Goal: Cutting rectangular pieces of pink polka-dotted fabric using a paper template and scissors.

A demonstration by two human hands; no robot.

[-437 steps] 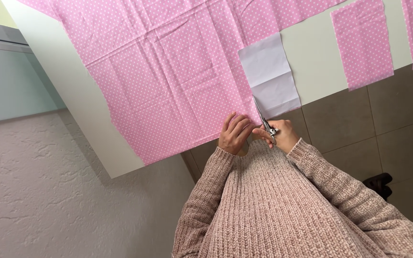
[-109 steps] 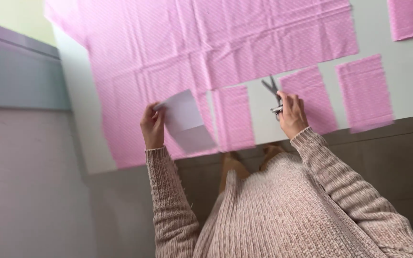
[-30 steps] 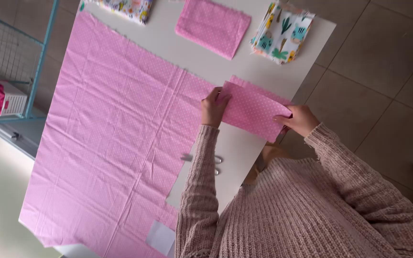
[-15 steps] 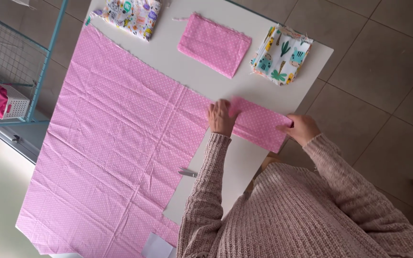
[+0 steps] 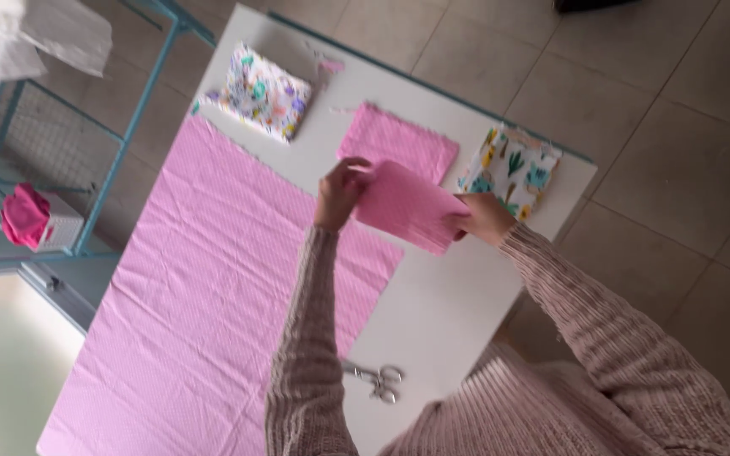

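Note:
Both hands hold a small cut piece of pink dotted fabric point(image 5: 403, 207) above the white table point(image 5: 441, 312). My left hand point(image 5: 340, 190) pinches its left corner, and my right hand point(image 5: 483, 218) grips its right edge. The piece hovers just in front of a folded stack of pink dotted pieces point(image 5: 399, 143) lying on the table. A large sheet of pink dotted fabric point(image 5: 204, 295) covers the table's left side, under my left forearm. Scissors point(image 5: 375, 380) lie on the bare table close to my body.
Two folded piles of colourful printed fabric lie at the far end: one with a mixed print point(image 5: 264, 93), one with a cactus print point(image 5: 517, 169). A blue metal wire rack point(image 5: 86, 143) holding a pink item point(image 5: 25, 215) stands left of the table. Tiled floor point(image 5: 678, 169) lies to the right.
Both hands have lifted the small pink piece and carried it away from me, toward the folded pink stack. The view has tilted to show more of the table's far end.

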